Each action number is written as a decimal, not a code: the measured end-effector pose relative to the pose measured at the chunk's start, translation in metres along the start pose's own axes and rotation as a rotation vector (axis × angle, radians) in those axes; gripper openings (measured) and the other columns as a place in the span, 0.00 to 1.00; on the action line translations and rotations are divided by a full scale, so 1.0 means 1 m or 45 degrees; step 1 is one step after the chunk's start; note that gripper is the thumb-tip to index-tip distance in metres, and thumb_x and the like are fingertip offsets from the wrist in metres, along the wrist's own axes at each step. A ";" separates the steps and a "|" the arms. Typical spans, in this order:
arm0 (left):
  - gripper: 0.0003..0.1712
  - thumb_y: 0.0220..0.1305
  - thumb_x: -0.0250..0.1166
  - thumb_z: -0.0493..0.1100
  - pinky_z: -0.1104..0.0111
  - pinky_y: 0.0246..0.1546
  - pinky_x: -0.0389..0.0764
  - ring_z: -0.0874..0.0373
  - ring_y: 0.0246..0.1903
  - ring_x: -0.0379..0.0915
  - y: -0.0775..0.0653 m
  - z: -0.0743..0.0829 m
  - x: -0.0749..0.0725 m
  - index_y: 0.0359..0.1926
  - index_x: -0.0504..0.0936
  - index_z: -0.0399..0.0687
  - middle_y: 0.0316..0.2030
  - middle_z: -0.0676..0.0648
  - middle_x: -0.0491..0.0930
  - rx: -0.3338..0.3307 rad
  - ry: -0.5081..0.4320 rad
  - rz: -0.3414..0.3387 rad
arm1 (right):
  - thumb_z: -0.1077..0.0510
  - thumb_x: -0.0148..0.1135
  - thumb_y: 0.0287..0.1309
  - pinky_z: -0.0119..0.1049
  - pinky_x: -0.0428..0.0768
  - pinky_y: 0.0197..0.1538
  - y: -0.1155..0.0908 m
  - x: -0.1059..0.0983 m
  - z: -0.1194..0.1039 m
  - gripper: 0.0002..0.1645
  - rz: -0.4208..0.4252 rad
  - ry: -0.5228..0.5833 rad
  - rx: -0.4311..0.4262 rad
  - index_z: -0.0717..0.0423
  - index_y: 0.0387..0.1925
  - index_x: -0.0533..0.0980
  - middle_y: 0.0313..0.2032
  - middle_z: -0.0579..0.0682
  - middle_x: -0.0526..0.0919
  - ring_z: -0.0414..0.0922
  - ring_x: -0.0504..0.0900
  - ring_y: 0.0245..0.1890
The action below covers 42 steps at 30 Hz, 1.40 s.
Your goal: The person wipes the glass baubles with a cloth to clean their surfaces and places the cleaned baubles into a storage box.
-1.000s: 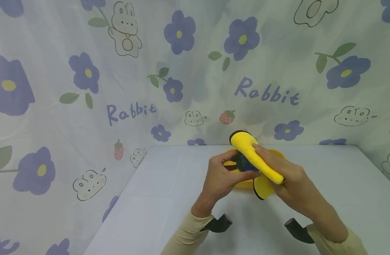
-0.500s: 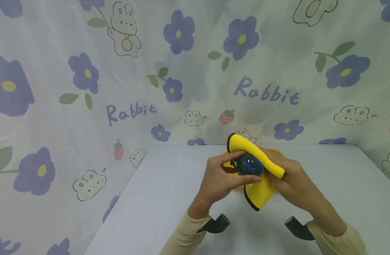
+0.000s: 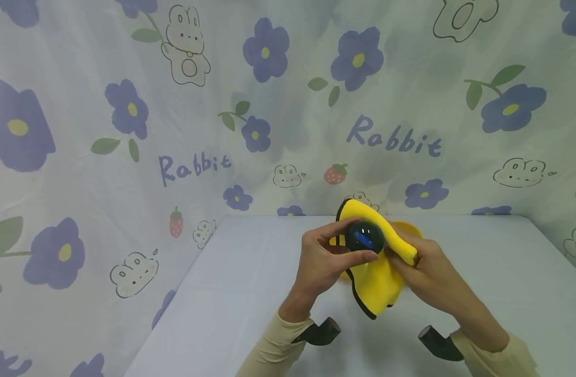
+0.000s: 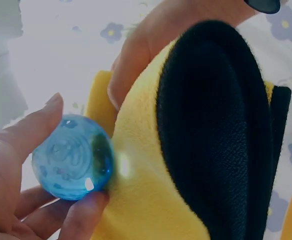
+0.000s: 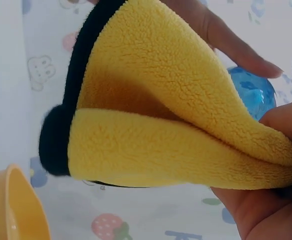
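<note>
Thumb and fingers of my left hand point(image 3: 318, 262) pinch a shiny glass ball point(image 3: 364, 237), dark with blue in the head view. In the left wrist view the same ball point(image 4: 72, 157) looks clear blue, with swirls inside. My right hand point(image 3: 433, 272) grips a folded yellow cloth point(image 3: 377, 290) with black edging, which hangs down below the ball. The cloth's fleecy side point(image 4: 136, 165) lies against or very close to the ball's right side. Folds of the cloth hide part of my right fingers.
Behind the hands, a yellow container point(image 3: 412, 230) stands on the white table point(image 3: 231, 283), mostly hidden; its rim point(image 5: 13, 200) shows in the right wrist view. Dark curved pieces point(image 3: 323, 332) sit at both wrists. A curtain printed with flowers and rabbits point(image 3: 288, 104) rises behind the table.
The cloth has moved off the front of the ball, which now shows fully. Its lower flap hangs further down and left. My left hand has shifted only slightly.
</note>
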<state>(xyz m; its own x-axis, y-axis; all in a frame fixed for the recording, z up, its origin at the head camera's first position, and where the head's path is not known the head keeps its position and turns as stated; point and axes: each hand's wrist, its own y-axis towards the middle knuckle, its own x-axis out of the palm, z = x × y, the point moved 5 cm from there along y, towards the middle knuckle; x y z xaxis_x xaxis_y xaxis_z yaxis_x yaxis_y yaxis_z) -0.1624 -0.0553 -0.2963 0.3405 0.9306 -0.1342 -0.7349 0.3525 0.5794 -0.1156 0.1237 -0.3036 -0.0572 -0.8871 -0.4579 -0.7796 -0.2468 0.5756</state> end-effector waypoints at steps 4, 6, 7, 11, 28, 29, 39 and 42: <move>0.37 0.54 0.78 0.61 0.60 0.40 0.91 0.55 0.45 0.90 0.001 -0.003 -0.001 0.60 0.85 0.46 0.50 0.38 0.88 -0.007 -0.055 0.034 | 0.72 0.59 0.68 0.30 0.83 0.29 -0.001 0.002 0.000 0.22 -0.007 0.001 0.029 0.64 0.62 0.76 0.35 0.51 0.77 0.39 0.78 0.27; 0.37 0.54 0.79 0.60 0.61 0.42 0.91 0.54 0.47 0.89 0.001 -0.004 -0.002 0.60 0.85 0.46 0.52 0.38 0.88 -0.017 -0.066 0.052 | 0.72 0.60 0.67 0.30 0.83 0.29 -0.001 0.003 0.000 0.22 -0.009 -0.001 0.035 0.65 0.62 0.76 0.33 0.50 0.77 0.39 0.77 0.27; 0.38 0.54 0.79 0.60 0.61 0.43 0.91 0.55 0.48 0.89 0.001 -0.005 -0.002 0.61 0.84 0.46 0.53 0.38 0.87 -0.023 -0.068 0.062 | 0.72 0.60 0.67 0.29 0.83 0.29 -0.001 0.003 0.000 0.22 -0.012 -0.004 0.038 0.66 0.61 0.76 0.33 0.50 0.77 0.38 0.77 0.27; 0.38 0.53 0.80 0.58 0.62 0.46 0.90 0.56 0.51 0.87 0.002 -0.005 -0.004 0.62 0.83 0.44 0.55 0.39 0.86 -0.022 -0.068 0.103 | 0.71 0.60 0.68 0.28 0.84 0.30 -0.002 0.003 0.001 0.20 -0.023 -0.015 0.071 0.66 0.60 0.76 0.33 0.50 0.79 0.37 0.77 0.27; 0.37 0.52 0.80 0.61 0.67 0.57 0.86 0.60 0.54 0.81 0.002 -0.012 -0.011 0.61 0.83 0.54 0.57 0.52 0.85 -0.141 0.191 0.077 | 0.74 0.66 0.61 0.23 0.86 0.39 -0.004 -0.004 -0.015 0.30 0.046 -0.170 0.004 0.67 0.66 0.75 0.43 0.56 0.88 0.35 0.82 0.32; 0.36 0.53 0.81 0.59 0.67 0.57 0.86 0.61 0.54 0.81 0.002 -0.012 -0.011 0.61 0.83 0.54 0.57 0.51 0.85 -0.154 0.202 0.068 | 0.75 0.66 0.60 0.23 0.86 0.40 -0.004 -0.005 -0.016 0.31 0.054 -0.177 -0.015 0.67 0.66 0.75 0.44 0.57 0.88 0.35 0.82 0.33; 0.32 0.55 0.81 0.49 0.67 0.53 0.87 0.61 0.53 0.84 0.001 -0.013 -0.006 0.61 0.84 0.51 0.56 0.49 0.86 -0.209 0.145 -0.037 | 0.81 0.67 0.53 0.17 0.83 0.45 -0.003 -0.008 -0.021 0.43 0.140 -0.259 -0.151 0.58 0.70 0.73 0.48 0.56 0.88 0.37 0.80 0.34; 0.32 0.55 0.81 0.50 0.67 0.52 0.88 0.64 0.51 0.83 0.000 -0.012 -0.005 0.61 0.84 0.53 0.56 0.52 0.87 -0.235 0.156 -0.071 | 0.83 0.68 0.49 0.13 0.79 0.53 -0.002 -0.006 -0.021 0.47 0.153 -0.279 -0.219 0.55 0.71 0.73 0.53 0.57 0.88 0.38 0.81 0.39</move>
<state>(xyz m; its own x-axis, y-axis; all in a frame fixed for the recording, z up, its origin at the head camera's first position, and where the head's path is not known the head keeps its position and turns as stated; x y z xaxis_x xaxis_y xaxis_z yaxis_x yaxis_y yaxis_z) -0.1716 -0.0588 -0.3054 0.3181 0.9102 -0.2653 -0.8156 0.4054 0.4129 -0.1009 0.1217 -0.2877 -0.2903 -0.8135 -0.5039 -0.6433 -0.2239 0.7322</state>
